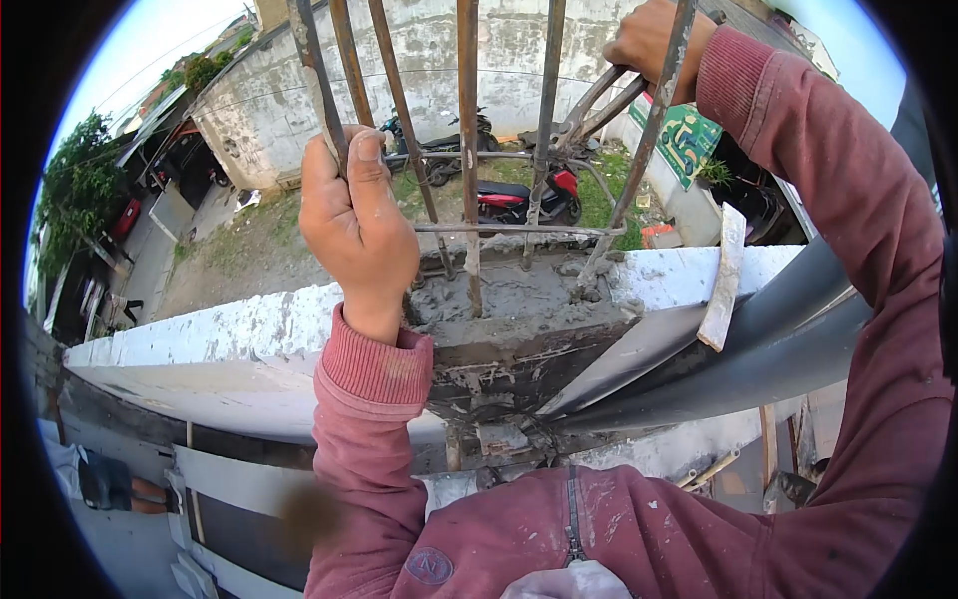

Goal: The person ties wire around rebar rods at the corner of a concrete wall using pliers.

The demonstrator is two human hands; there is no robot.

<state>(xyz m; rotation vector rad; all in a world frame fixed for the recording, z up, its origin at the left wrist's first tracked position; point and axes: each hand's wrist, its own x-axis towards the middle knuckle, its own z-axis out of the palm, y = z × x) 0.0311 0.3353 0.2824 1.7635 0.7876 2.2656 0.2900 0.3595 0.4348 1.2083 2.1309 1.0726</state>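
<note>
Several upright steel bars (468, 130) rise from wet grey concrete (509, 299) on top of a wall. My left hand (361, 215) is closed round the leftmost bar (321, 85). At the upper right my right hand (661, 45) grips the handles of a tool (609, 105), whose jaws meet the bars near a horizontal tie (574, 158). A lower horizontal tie (519, 229) runs just above the concrete. The exact contact at the jaws is too small to tell.
A flat wooden strip (723, 280) rests on the white wall top (664, 275), beside large dark pipes (728, 359). Down below are a red motorcycle (529, 195), a tree (85, 190) and a person (105, 479) at the lower left.
</note>
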